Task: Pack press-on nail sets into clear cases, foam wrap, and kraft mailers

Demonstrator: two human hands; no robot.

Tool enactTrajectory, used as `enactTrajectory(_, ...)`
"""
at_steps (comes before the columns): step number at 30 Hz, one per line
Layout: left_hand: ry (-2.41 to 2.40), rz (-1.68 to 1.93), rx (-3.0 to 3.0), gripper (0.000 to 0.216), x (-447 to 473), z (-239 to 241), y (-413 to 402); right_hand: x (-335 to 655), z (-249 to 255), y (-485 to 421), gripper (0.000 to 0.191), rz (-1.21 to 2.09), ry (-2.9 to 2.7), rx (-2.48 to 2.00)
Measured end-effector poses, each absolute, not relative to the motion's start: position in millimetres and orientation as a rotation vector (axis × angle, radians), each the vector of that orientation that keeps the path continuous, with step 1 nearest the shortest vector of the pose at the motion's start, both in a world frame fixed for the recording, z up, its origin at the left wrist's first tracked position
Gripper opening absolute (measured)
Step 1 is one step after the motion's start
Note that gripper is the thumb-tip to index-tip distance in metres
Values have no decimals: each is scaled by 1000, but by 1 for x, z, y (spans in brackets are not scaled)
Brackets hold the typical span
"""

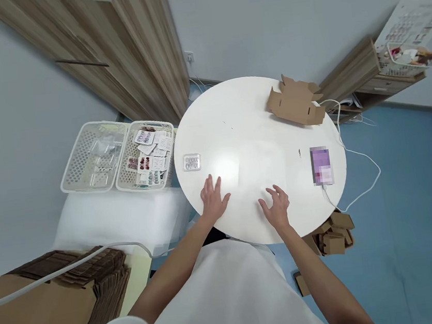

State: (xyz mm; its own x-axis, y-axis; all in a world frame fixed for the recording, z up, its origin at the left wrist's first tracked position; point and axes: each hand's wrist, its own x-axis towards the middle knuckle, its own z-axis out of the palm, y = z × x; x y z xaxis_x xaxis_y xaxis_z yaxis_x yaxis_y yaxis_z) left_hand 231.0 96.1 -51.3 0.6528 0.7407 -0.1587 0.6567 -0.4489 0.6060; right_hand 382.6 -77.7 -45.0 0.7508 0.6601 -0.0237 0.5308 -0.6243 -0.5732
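Observation:
My left hand [213, 200] lies flat on the round white table [250, 116] near its front edge, fingers stretched out and holding nothing. My right hand [276, 207] rests beside it on the table, fingers spread and slightly curled, also holding nothing. A small clear plastic case [191, 162] sits on the table just up and left of my left hand. An unfolded brown cardboard box [295, 102] lies at the table's far right. A phone [321, 165] with a white cable lies to the right of my right hand.
Two white perforated baskets [94, 157] stand left of the table; the right one [147, 157] holds several small cards and packets. Flat cardboard stacks [59, 294] fill the lower left. Folded boxes [333, 234] lie on the blue floor. A wooden cabinet [125, 47] stands behind.

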Motion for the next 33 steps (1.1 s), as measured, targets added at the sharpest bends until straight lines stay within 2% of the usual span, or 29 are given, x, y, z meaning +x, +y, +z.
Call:
enactTrajectory(3,1320,317,2046,66,209,-53,140,372,-38,-17,46,578,-958,-2194)
enactTrajectory(6,1370,443,1890,65,196,-60,179,357,-37,48,50,821,-909,-2054)
enactTrajectory(10,1385,439,1669,64,196,-71,208,336,-44,113,57,1089,-827,-1906)
enactTrajectory(16,1361,389,1530,58,201,-75,215,313,-53,146,68,1245,-658,-1764)
enactTrajectory(23,1227,425,1503,51,209,-65,179,326,-50,98,61,1156,-670,-1757)
enactTrajectory(33,844,247,1583,40,259,-48,64,397,-41,-71,47,945,-711,-1819)
